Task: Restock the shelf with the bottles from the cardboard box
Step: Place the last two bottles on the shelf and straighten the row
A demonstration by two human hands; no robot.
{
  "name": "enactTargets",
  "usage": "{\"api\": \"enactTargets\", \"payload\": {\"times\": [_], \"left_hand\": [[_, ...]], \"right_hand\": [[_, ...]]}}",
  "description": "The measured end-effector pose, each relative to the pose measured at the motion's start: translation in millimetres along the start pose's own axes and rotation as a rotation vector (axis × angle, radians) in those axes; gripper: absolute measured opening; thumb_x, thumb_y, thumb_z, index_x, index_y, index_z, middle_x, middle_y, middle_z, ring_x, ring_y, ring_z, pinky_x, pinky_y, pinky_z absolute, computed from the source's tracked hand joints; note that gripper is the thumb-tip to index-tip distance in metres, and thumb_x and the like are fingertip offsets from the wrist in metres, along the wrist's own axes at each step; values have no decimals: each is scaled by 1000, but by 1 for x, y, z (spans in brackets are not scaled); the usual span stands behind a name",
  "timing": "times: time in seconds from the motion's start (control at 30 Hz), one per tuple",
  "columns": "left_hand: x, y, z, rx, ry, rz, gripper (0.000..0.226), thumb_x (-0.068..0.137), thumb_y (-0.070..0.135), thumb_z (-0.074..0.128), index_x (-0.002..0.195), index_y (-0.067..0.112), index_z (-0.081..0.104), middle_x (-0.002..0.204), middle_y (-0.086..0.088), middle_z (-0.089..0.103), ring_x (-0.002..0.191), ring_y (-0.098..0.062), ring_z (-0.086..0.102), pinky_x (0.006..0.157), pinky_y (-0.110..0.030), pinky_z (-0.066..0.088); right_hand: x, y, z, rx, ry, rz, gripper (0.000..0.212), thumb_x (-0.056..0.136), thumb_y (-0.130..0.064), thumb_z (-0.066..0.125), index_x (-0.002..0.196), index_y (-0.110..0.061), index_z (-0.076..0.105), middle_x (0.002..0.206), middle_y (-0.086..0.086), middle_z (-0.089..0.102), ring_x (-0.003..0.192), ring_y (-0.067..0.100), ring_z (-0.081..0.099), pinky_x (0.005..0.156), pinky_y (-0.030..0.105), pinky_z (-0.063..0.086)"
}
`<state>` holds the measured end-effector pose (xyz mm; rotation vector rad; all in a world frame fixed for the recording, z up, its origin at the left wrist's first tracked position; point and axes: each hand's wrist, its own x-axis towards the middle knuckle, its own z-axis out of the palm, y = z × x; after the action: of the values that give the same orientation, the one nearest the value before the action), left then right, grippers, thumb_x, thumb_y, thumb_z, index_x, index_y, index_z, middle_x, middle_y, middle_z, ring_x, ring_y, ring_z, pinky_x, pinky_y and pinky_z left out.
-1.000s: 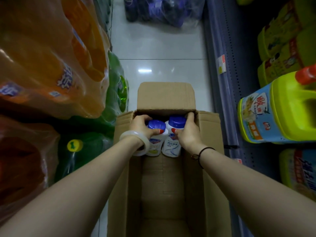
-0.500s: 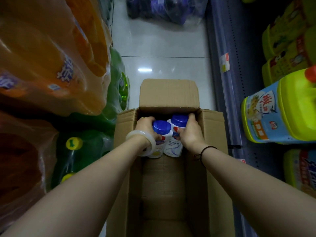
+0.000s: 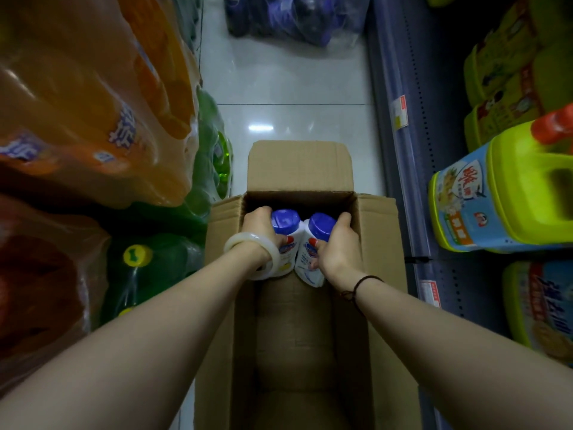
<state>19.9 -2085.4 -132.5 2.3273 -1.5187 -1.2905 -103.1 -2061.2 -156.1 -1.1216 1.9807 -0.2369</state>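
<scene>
Two hands (image 3: 260,226) (image 3: 339,243), two bottles (image 3: 290,240) (image 3: 311,259).

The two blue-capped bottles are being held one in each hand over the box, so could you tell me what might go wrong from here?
1. Each bottle is gripped one-handed: the left hand on the left bottle, the right hand on the right bottle. Either could slip on the lift.
2. The bottles touch and tilt apart, so they may knock.
3. The cardboard box has raised flaps that could catch a wrist.
</scene>
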Motion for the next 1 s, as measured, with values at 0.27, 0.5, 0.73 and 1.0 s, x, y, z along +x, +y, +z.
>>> {"api": "enactTargets", "payload": {"times": [0.27,0.5,0.73,1.0], "left_hand": [[-28,19,-36,-33,-62,62,53,75,13,73,123,7,50,126,-10,58,118,-25,53,94,-33,42],[-71,44,-92,-188,-68,102,60,72,10,75,127,7,50,127,-10,58,116,-25,53,84,-29,41],[-135,99,-169,-240,-54,224,61,72,18,75,127,8,52,125,-9,59,95,-13,50,63,-16,41],[-236,194,-286,-223,-87,396,49,69,17,79,115,13,63,104,-8,63,94,-27,60,87,-36,49]], "right_hand": [[-23,-4,-49,99,-42,-73,31,85,-16,64,111,-17,46,108,5,62,98,25,65,75,45,59],[-54,-43,-122,231,-149,-192,34,80,-17,70,109,-7,56,97,2,63,86,16,63,63,20,48],[-113,-100,-207,265,-175,-332,41,76,-20,75,113,-9,63,104,5,68,90,14,64,78,31,53],[-206,-176,-336,370,-133,-438,28,74,-16,77,100,-13,69,101,11,72,84,15,65,66,27,50]]}}
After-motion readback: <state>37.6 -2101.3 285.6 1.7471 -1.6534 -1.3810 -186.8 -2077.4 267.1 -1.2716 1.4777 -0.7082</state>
